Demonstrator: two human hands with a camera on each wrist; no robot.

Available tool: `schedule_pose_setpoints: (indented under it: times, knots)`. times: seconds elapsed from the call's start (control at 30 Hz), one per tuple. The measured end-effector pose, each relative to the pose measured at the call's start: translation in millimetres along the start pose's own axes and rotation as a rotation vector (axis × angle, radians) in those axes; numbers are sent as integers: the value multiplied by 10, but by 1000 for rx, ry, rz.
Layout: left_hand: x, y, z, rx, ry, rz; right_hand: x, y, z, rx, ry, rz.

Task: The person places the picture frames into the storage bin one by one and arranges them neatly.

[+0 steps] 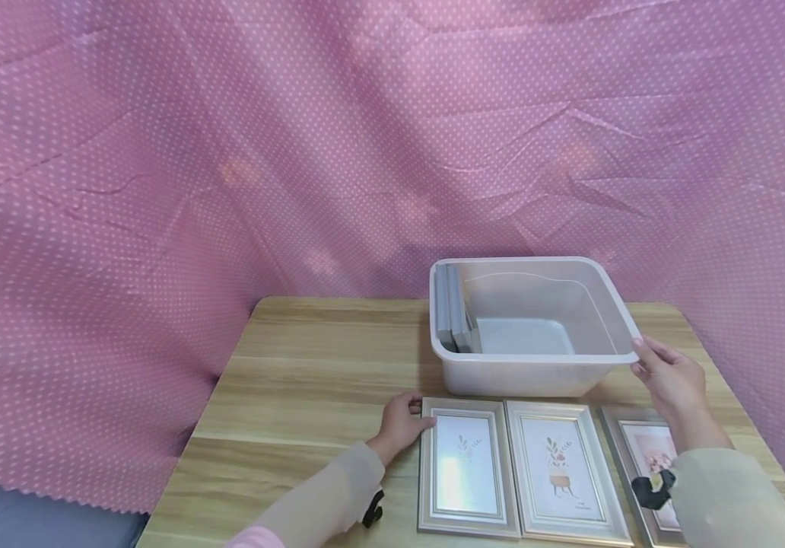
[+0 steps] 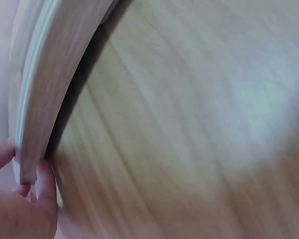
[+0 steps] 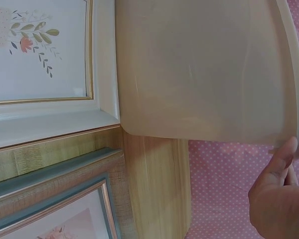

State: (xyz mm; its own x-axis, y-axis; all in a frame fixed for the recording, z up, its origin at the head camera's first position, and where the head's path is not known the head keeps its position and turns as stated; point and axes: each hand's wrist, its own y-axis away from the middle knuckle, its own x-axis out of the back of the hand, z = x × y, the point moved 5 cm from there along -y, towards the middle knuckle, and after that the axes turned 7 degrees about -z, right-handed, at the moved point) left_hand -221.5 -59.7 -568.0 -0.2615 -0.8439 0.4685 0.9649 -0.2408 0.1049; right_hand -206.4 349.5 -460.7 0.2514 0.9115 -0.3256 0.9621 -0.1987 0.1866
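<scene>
My left hand [image 1: 402, 428] pinches the upper left corner of a picture frame [image 1: 469, 468] with a pale border, lying face up on the table; in the left wrist view its fingers [image 2: 47, 189] and thumb lie on either side of the frame's edge [image 2: 50, 94]. My right hand [image 1: 673, 384] grips the front right corner of a white plastic bin's rim [image 1: 536, 358], thumb on one side and fingers on the other. Inside the bin, several grey frames [image 1: 457, 308] stand upright along its left wall.
A white picture frame [image 1: 564, 472] with a potted-plant print lies beside the first one. Right of it is a brown frame [image 1: 639, 449] with a pink flower print, partly hidden by my right arm. The wooden table [image 1: 324, 358] backs onto a pink dotted cloth [image 1: 365, 152].
</scene>
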Motion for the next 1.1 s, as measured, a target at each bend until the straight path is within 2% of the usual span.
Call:
schedule_pose_setpoints:
  times: [0.07, 0.2, 0.23, 0.33, 0.4, 0.43, 0.47, 0.6, 0.73, 0.93, 1.1]
  knots:
    - [5, -5, 14, 15, 58, -1, -1, -3, 0, 1, -8, -5]
    - [17, -42, -5, 5, 181, -10, 3, -6, 2, -1, -1, -10]
    - [-6, -99, -101, -35, 213, -16, 5, -5, 4, -3, 18, -11]
    - [-1, -119, -105, -5, 280, -37, 17, -6, 11, -11, 71, -11]
    - [-1, -121, -86, 56, 334, -53, 26, -6, 14, -12, 98, -11]
    - [3, -117, -64, 84, 351, -60, 28, -6, 13, -10, 98, -12]
    - [34, -60, 54, 148, 362, -64, 30, -6, 10, -8, 96, -13]
    - [88, -27, 211, 199, 394, -89, 31, -12, 2, -2, 88, -17]
    - [146, -20, 332, 195, 406, -110, 32, -23, 6, -7, 76, -21]
    - [178, -40, 436, 149, 447, -123, 41, -37, 8, -8, 73, -26]
    - [215, 15, 591, 138, 467, -153, 47, -47, 9, -10, 58, -20]
